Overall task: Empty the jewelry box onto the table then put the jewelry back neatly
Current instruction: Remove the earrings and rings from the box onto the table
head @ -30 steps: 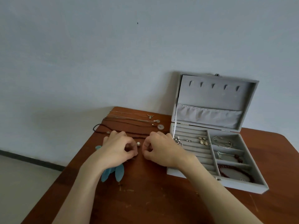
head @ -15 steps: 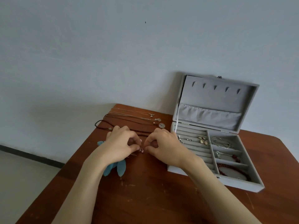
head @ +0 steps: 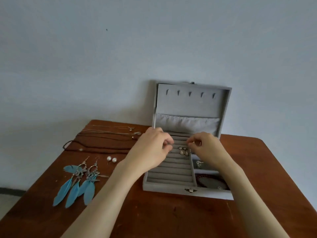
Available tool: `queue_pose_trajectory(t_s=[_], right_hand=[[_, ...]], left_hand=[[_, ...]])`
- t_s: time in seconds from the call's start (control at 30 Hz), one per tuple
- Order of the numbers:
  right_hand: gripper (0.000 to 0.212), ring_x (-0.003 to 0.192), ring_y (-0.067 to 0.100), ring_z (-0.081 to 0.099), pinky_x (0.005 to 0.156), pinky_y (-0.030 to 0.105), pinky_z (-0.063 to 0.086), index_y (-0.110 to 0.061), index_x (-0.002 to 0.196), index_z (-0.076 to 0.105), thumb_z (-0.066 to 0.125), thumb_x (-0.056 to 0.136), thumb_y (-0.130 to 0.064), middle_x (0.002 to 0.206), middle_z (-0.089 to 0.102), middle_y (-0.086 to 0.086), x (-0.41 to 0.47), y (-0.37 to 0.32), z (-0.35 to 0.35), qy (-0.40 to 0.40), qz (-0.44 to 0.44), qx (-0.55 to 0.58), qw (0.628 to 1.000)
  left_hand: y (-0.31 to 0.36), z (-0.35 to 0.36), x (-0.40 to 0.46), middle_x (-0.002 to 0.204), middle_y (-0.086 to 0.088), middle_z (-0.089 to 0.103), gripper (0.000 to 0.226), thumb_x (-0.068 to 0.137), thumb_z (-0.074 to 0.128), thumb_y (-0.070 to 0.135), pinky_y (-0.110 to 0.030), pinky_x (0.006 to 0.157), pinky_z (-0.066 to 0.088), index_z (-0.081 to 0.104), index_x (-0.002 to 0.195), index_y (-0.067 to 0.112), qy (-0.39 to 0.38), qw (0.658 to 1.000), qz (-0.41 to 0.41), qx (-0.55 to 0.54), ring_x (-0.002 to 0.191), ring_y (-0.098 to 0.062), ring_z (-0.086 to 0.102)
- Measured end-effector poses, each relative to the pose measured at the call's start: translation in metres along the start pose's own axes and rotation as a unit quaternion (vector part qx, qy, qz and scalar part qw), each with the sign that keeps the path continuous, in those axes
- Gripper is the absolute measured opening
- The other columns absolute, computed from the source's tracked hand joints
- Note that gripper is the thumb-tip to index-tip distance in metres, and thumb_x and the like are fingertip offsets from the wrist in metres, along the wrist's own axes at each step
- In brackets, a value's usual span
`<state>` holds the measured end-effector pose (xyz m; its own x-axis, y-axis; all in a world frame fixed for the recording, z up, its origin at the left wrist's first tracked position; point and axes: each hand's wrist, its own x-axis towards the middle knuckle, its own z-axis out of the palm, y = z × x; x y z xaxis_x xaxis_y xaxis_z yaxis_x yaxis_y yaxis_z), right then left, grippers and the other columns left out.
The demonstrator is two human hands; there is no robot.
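The grey jewelry box (head: 171, 188) stands open on the wooden table (head: 171, 217), its lid leaning against the wall. My left hand (head: 151, 150) and my right hand (head: 205, 146) hover over the far rows of the ring-slot section, each pinching a small earring, too small to make out. Pale shell-like earrings (head: 183, 151) sit in the slots between my hands. A beaded bracelet (head: 209, 182) lies in the box's near right compartment. On the table to the left lie two blue feather earrings (head: 80, 182), two pearl studs (head: 111, 158) and several necklaces (head: 106, 136).
The pale wall rises right behind the table and the box lid. The table's left edge runs close to the feather earrings, and its right rear corner is rounded. Bare wood spreads in front of the box.
Both hands have moved right from the table beside the feather earrings to above the box's ring slots, carrying small pieces. The feather earrings and pearl studs are now uncovered.
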<state>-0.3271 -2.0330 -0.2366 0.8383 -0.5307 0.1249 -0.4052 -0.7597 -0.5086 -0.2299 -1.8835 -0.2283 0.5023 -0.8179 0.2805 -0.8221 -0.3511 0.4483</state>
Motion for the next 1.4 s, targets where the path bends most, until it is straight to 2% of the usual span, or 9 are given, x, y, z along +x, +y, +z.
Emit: queue_pose_trajectory(t_s=[0.1, 0.2, 0.43, 0.57, 0.77, 1.0, 1.23, 1.3, 1.4], right_hand=[[0.021, 0.078, 0.006, 0.05, 0.06, 0.013, 0.036, -0.023, 0.103, 0.071, 0.055, 0.089, -0.021, 0.089, 0.059, -0.006, 0.0, 0.003, 0.003, -0.016, -0.001, -0.04, 0.999], [0.022, 0.093, 0.014, 0.058, 0.083, 0.031, 0.049, -0.025, 0.104, 0.07, 0.054, 0.089, -0.024, 0.106, 0.064, -0.001, -0.001, 0.002, 0.007, -0.02, 0.008, -0.039, 0.999], [0.022, 0.101, 0.024, 0.059, 0.094, 0.045, 0.045, -0.017, 0.104, 0.067, 0.051, 0.089, -0.019, 0.105, 0.067, 0.005, -0.001, -0.001, 0.012, -0.036, 0.043, 0.0, 0.998], [0.018, 0.097, 0.025, 0.06, 0.093, 0.044, 0.045, -0.015, 0.097, 0.068, 0.052, 0.088, -0.019, 0.097, 0.067, 0.004, 0.002, 0.0, 0.015, -0.036, 0.05, 0.023, 0.998], [0.015, 0.074, 0.015, 0.051, 0.082, 0.038, 0.048, -0.016, 0.085, 0.07, 0.055, 0.087, -0.018, 0.06, 0.048, -0.012, 0.004, 0.003, 0.013, -0.05, 0.04, 0.063, 0.996], [0.014, 0.095, 0.019, 0.059, 0.094, 0.042, 0.043, -0.021, 0.092, 0.07, 0.057, 0.087, -0.023, 0.079, 0.057, -0.008, 0.002, 0.001, 0.01, -0.05, 0.028, 0.017, 0.998], [0.009, 0.092, 0.018, 0.059, 0.094, 0.043, 0.044, -0.022, 0.086, 0.067, 0.059, 0.086, -0.021, 0.066, 0.047, -0.018, 0.001, 0.004, 0.008, -0.042, 0.022, 0.026, 0.999], [0.008, 0.084, 0.016, 0.058, 0.089, 0.038, 0.046, -0.023, 0.083, 0.065, 0.058, 0.087, -0.022, 0.066, 0.048, -0.017, 0.001, 0.004, 0.008, -0.036, 0.023, 0.028, 0.999], [0.008, 0.062, 0.002, 0.046, 0.063, 0.018, 0.039, -0.022, 0.082, 0.065, 0.059, 0.088, -0.023, 0.063, 0.048, -0.015, -0.004, 0.0, 0.001, -0.012, 0.014, 0.075, 0.997]], left_hand=[[0.009, 0.019, 0.016, 0.115, 0.0, 0.056, 0.029, 0.093, 0.052, 0.028, -0.032, 0.093, 0.041, 0.061, 0.119, 0.021, -0.01, 0.998, -0.013, 0.059, 0.11, -0.017, 0.045], [0.012, 0.032, 0.024, 0.115, -0.001, 0.056, 0.028, 0.092, 0.051, 0.031, -0.033, 0.09, 0.04, 0.062, 0.116, 0.022, -0.009, 0.995, -0.032, 0.092, 0.11, -0.02, 0.045], [0.01, 0.04, 0.033, 0.117, -0.002, 0.056, 0.026, 0.09, 0.055, 0.034, -0.032, 0.091, 0.039, 0.061, 0.111, 0.02, -0.041, 0.993, -0.065, 0.086, 0.112, -0.021, 0.044], [0.009, 0.039, 0.034, 0.113, -0.002, 0.057, 0.024, 0.088, 0.058, 0.036, -0.033, 0.09, 0.04, 0.063, 0.104, 0.02, -0.065, 0.992, -0.078, 0.079, 0.111, -0.021, 0.044], [0.006, 0.04, 0.037, 0.111, -0.005, 0.06, 0.022, 0.086, 0.062, 0.033, -0.039, 0.093, 0.044, 0.065, 0.103, 0.019, -0.089, 0.989, -0.119, 0.023, 0.112, -0.023, 0.047], [0.01, 0.037, 0.036, 0.094, -0.001, 0.06, 0.008, 0.083, 0.065, 0.031, -0.039, 0.089, 0.046, 0.059, 0.079, 0.029, -0.1, 0.987, -0.122, -0.011, 0.106, -0.023, 0.05], [0.008, 0.034, 0.033, 0.083, 0.004, 0.058, 0.011, 0.078, 0.07, 0.033, -0.036, 0.079, 0.047, 0.061, 0.073, 0.029, -0.072, 0.993, -0.09, -0.028, 0.096, -0.018, 0.052], [0.009, 0.03, 0.031, 0.079, 0.008, 0.055, 0.01, 0.078, 0.07, 0.033, -0.033, 0.078, 0.045, 0.064, 0.075, 0.027, -0.064, 0.995, -0.075, -0.029, 0.094, -0.017, 0.051], [0.012, 0.018, 0.022, 0.08, 0.011, 0.054, 0.011, 0.08, 0.069, 0.033, -0.017, 0.068, 0.036, 0.066, 0.08, 0.022, -0.038, 0.996, -0.066, -0.053, 0.087, -0.008, 0.049]])
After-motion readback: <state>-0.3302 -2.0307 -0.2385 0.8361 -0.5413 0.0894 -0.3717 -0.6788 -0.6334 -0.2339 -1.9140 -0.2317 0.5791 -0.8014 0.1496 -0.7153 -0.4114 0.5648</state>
